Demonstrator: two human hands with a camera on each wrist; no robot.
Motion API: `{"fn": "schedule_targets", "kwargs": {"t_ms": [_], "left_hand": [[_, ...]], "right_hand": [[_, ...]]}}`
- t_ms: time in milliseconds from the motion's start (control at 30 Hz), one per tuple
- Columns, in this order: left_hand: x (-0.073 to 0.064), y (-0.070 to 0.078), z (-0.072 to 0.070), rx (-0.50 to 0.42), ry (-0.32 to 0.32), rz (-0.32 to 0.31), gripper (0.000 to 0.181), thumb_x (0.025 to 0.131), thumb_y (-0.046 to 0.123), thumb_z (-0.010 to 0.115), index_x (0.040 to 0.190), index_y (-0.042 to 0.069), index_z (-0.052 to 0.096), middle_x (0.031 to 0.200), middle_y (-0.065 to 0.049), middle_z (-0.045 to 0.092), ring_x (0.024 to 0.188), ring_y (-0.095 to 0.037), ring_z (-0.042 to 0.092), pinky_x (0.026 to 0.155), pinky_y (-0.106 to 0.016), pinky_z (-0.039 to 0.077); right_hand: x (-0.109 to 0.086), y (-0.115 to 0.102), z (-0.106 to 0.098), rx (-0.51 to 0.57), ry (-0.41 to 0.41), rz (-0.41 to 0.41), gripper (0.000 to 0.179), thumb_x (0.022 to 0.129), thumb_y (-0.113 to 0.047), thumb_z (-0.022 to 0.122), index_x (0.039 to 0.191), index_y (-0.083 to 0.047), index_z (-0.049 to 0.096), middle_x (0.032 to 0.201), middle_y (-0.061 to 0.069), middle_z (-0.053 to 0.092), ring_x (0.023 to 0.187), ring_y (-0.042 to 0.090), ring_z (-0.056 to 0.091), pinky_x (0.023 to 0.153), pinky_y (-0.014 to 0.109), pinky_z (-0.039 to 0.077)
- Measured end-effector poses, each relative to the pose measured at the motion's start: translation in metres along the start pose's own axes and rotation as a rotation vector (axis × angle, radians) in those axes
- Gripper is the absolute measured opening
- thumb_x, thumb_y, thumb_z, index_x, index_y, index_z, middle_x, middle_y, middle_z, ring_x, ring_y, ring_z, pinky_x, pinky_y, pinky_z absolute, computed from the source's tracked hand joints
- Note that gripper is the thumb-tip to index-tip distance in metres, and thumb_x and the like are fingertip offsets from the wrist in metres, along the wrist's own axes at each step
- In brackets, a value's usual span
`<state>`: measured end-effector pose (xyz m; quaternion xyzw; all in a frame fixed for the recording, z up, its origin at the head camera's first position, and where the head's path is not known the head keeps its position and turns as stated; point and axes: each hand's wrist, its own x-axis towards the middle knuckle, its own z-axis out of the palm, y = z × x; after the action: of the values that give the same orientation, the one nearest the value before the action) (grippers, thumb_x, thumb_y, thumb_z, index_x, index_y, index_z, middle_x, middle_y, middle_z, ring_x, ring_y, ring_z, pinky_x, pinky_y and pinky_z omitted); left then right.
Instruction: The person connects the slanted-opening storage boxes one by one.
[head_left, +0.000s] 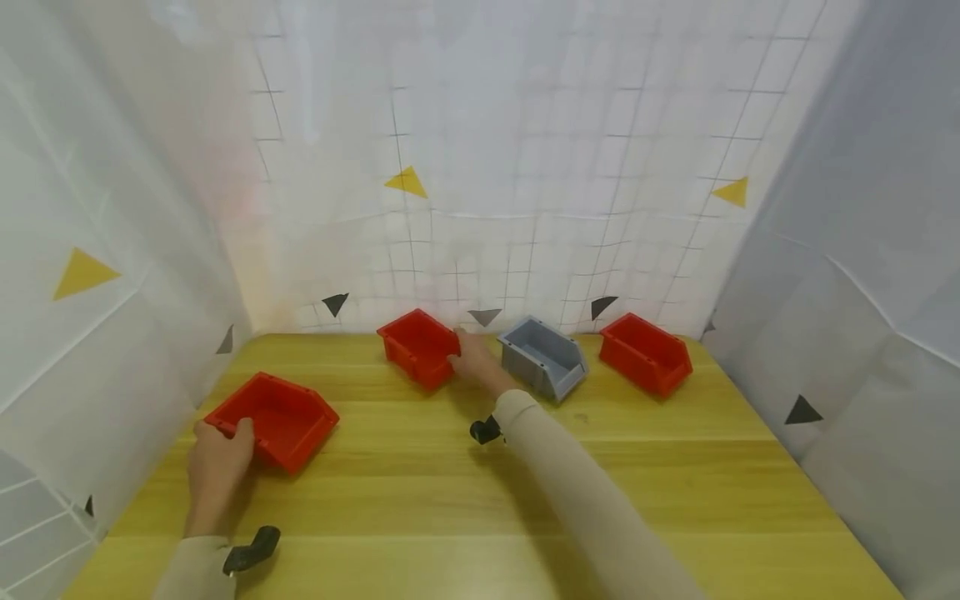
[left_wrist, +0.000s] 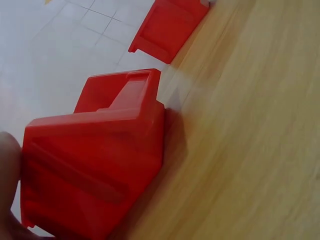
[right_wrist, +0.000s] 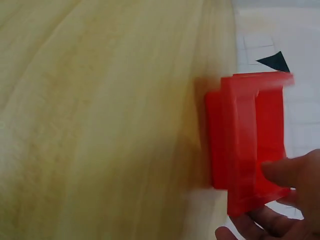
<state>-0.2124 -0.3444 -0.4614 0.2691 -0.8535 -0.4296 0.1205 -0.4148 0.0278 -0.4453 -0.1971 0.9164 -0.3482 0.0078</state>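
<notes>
In head view only, the rightmost bin (head_left: 645, 358) shows; both grips (head_left: 216, 467) (head_left: 477, 362) pinch red bins (head_left: 288, 421) (head_left: 417, 348)

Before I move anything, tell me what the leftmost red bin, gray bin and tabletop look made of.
Leftmost red bin: probably plastic, satin; even color and a formed rim suggest it.
Gray bin: likely plastic too, fairly matte, similarly shaped.
Tabletop: wood or wood-look laminate, smooth; grain shows, core doesn't.
</notes>
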Motion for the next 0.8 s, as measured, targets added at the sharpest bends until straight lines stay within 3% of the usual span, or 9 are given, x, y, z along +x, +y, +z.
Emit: {"fn": "schedule_targets", "kwargs": {"t_ms": [167,267,433,600,800], "left_hand": [[-0.001,0.0,0.002,-0.004,0.0,-0.003,0.076,0.104,0.046,0.041,0.138,-0.022,0.034,0.127,-0.042,0.047,0.113,-0.055,0.048,0.102,-0.066,0.04],[0.001,-0.003,0.002,0.02,0.017,0.01,0.065,0.104,0.043,0.041,0.122,-0.019,0.046,0.114,-0.035,0.051,0.103,-0.05,0.05,0.091,-0.062,0.045],[0.003,-0.006,-0.002,0.087,0.064,0.053,0.05,0.103,0.035,0.038,0.099,-0.013,0.053,0.098,-0.031,0.056,0.088,-0.046,0.053,0.072,-0.052,0.046],[0.003,-0.003,-0.001,0.093,0.046,0.067,0.05,0.104,0.037,0.037,0.096,-0.009,0.055,0.093,-0.028,0.057,0.085,-0.043,0.052,0.066,-0.047,0.044],[-0.001,0.001,0.004,0.072,-0.02,0.11,0.057,0.105,0.036,0.037,0.114,-0.017,0.056,0.109,-0.035,0.059,0.094,-0.046,0.055,0.081,-0.056,0.048]], "right_hand": [[-0.001,0.004,0.006,-0.04,0.001,0.064,0.026,0.099,-0.009,0.065,0.122,0.003,0.067,0.104,0.012,0.07,0.087,0.025,0.062,0.083,0.035,0.056],[-0.001,0.005,0.008,-0.095,-0.019,0.077,0.02,0.097,-0.011,0.069,0.113,0.002,0.071,0.093,0.008,0.068,0.079,0.023,0.06,0.075,0.032,0.054],[-0.006,0.003,0.009,-0.083,-0.071,0.062,0.019,0.097,-0.011,0.068,0.111,0.0,0.068,0.09,0.007,0.066,0.076,0.022,0.06,0.07,0.029,0.054],[-0.014,0.001,0.006,-0.017,-0.051,0.018,0.021,0.096,-0.009,0.066,0.115,0.001,0.068,0.092,0.007,0.068,0.076,0.02,0.062,0.068,0.029,0.055],[-0.025,0.005,0.002,-0.018,-0.028,-0.023,0.024,0.097,-0.007,0.066,0.118,0.002,0.068,0.098,0.008,0.07,0.078,0.019,0.064,0.07,0.029,0.058]]}}
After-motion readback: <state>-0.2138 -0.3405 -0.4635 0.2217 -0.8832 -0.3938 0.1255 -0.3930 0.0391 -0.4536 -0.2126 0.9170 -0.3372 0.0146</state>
